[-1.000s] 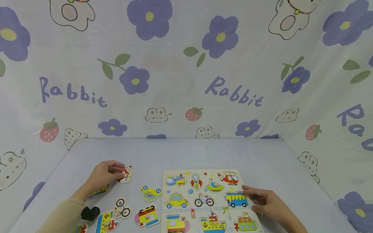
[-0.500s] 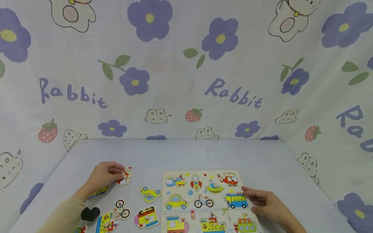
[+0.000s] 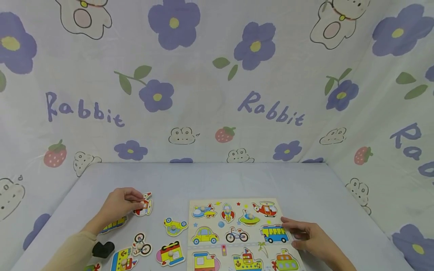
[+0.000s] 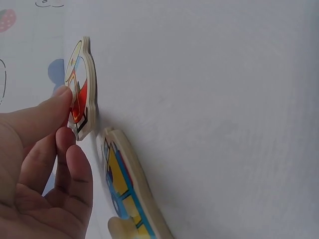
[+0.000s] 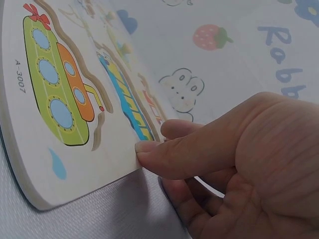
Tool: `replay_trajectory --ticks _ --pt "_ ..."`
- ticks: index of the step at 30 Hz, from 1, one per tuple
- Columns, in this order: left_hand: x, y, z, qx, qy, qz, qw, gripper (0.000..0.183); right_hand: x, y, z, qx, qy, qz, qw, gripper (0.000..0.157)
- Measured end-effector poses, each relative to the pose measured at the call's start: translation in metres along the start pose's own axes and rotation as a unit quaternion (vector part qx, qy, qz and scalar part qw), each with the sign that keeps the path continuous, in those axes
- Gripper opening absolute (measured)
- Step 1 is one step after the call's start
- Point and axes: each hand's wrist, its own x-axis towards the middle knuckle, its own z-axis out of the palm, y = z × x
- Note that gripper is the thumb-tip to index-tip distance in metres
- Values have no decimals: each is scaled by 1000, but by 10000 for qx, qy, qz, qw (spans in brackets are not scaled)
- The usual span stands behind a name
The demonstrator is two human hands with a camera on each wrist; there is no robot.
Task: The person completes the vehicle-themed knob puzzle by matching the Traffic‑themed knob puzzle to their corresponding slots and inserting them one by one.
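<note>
My left hand [image 3: 120,205] pinches the red helicopter puzzle piece [image 3: 147,208] between thumb and fingertips. In the left wrist view the helicopter piece [image 4: 83,92] stands nearly edge-on, its thick wooden rim showing. A bus piece [image 3: 114,224] lies partly under that wrist, its knob visible in the left wrist view. My right hand [image 3: 313,239] grips the right edge of the wooden puzzle board [image 3: 249,244], thumb on top beside the bus picture. Plane, rocket and flying saucer pieces with knobs sit in the board's top row; the helicopter recess [image 3: 266,209] shows only its printed picture.
Left of the board lie loose pieces: a yellow car [image 3: 174,226], a train [image 3: 171,253], a bicycle [image 3: 141,245] and a ship [image 3: 123,259]. A black object [image 3: 103,249] sits near the left sleeve, with another piece [image 3: 93,267] cut off below. A patterned curtain [image 3: 203,113] closes the back.
The helicopter piece has turned slightly and shifted a little left in my left hand. My right hand stays at the board's edge.
</note>
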Motion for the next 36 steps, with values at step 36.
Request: replay_trajectory --ticks 36 --pt "3 15 10 408 747 268 9960 27 0 -2 1 -99 93 26 9999 51"
